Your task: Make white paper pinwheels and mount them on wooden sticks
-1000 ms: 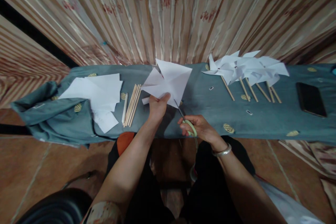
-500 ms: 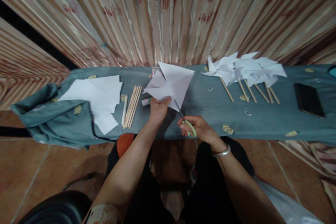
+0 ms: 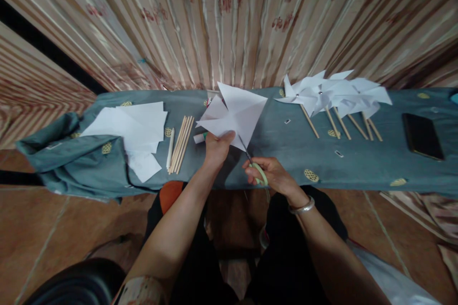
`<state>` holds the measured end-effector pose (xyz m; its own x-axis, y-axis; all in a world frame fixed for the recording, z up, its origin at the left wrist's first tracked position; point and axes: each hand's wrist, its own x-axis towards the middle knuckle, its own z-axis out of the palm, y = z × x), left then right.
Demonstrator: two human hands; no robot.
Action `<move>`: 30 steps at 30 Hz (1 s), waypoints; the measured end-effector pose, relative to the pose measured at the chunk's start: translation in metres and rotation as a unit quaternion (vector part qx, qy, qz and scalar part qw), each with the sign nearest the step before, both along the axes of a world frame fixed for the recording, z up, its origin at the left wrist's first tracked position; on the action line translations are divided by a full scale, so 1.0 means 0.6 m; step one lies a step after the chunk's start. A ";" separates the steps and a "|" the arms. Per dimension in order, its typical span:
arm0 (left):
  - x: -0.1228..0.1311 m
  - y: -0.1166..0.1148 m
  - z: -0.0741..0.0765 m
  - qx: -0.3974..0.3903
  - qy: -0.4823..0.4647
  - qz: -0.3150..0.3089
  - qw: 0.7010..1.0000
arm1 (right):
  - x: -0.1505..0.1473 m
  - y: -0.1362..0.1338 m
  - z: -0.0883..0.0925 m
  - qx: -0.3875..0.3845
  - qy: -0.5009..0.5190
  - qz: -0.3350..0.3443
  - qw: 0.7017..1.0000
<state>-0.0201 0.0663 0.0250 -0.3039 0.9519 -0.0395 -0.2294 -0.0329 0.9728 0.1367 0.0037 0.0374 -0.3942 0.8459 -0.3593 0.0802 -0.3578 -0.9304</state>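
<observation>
My left hand (image 3: 218,147) pinches a white sheet of paper (image 3: 245,105) near its lower edge, thumb on top. Slits run in from the paper's corners, and its flaps spread apart. In my right hand (image 3: 270,171) is a pair of scissors (image 3: 258,171) with pale green handles. The blades point up and left, and their tips meet the paper's lower corner. Partly hidden behind the paper and my left hand lies a white tube (image 3: 199,138) with a bit of green.
Wooden sticks (image 3: 182,145) lie left of my hands beside a white pen-like stick (image 3: 170,148). Further left is a pile of white paper (image 3: 139,124). Paper pinwheels (image 3: 332,93) on sticks lie at the right, then a black phone (image 3: 422,136). A green-grey cloth (image 3: 286,162) covers the table.
Hands, paper and scissors keep almost the same positions. The whole view has shifted very slightly.
</observation>
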 end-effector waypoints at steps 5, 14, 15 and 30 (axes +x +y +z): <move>0.002 -0.001 -0.003 -0.003 0.001 -0.001 1.000 | 0.002 0.000 -0.005 0.010 0.003 0.003 1.000; 0.007 -0.006 -0.007 0.002 0.002 -0.010 1.000 | 0.004 0.000 -0.011 0.019 0.002 0.002 1.000; 0.007 -0.006 -0.006 0.002 0.002 -0.009 1.000 | 0.004 0.000 -0.011 0.018 0.003 0.002 1.000; 0.009 -0.009 -0.004 -0.005 -0.009 -0.021 1.000 | 0.001 0.000 -0.010 0.010 0.015 -0.013 1.000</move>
